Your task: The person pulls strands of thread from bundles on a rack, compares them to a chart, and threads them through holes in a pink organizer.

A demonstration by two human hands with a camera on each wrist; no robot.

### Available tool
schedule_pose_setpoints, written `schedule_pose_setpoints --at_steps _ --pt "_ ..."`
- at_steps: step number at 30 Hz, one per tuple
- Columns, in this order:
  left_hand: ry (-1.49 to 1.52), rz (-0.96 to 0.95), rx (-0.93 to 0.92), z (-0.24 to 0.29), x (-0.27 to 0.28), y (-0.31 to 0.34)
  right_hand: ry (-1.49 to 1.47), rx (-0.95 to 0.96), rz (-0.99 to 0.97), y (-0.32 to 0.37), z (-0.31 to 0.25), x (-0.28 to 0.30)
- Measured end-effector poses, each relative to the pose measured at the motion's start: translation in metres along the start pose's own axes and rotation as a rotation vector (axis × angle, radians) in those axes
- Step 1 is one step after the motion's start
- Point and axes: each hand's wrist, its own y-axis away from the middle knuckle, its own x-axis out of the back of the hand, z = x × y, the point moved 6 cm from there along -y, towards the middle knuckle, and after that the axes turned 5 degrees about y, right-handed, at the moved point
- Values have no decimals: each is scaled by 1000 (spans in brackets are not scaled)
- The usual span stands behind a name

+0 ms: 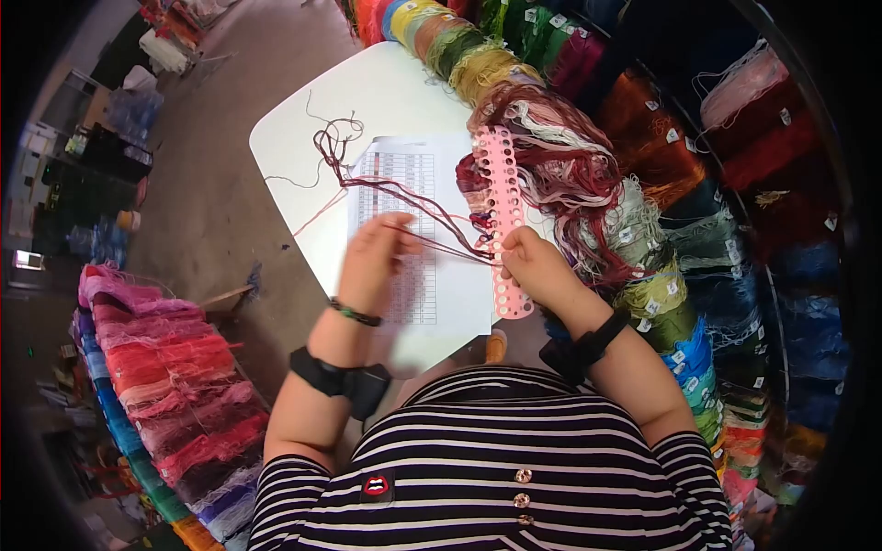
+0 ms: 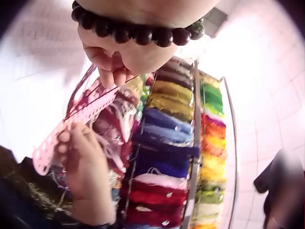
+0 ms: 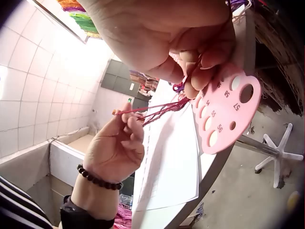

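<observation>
A pink numbered card with holes (image 1: 503, 216) lies over the right side of the white table (image 1: 294, 138). Its lower part is pinched by the right hand (image 1: 542, 268), whose thumb and fingers close on its edge and on thread there. Dark red strands (image 1: 446, 246) run from the card to the left hand (image 1: 372, 262), which grips them in curled fingers above the printed sheet (image 1: 413, 294). In the right wrist view the left hand (image 3: 119, 148) holds the strands taut, away from the card (image 3: 226, 114). More dark red thread (image 1: 340, 151) lies loose at the far left.
A large bundle of red, pink and white thread (image 1: 570, 165) hangs beyond the card. Racks of coloured skeins stand at the right (image 1: 675, 358) and lower left (image 1: 184, 386). In the right wrist view a wheeled stand base (image 3: 279, 155) is on the floor beside the table.
</observation>
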Motion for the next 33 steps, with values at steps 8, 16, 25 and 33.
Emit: schedule_pose_setpoints --at_steps 8,16,25,33 --pt "442 -150 -440 141 154 -13 50 -44 19 3 -5 1" --pt "-458 499 -111 75 199 12 3 79 118 19 -16 3" --pt "-214 279 28 18 132 30 -5 468 1270 124 -87 251" --pt "-165 260 -20 13 139 22 55 291 1696 164 -85 342"
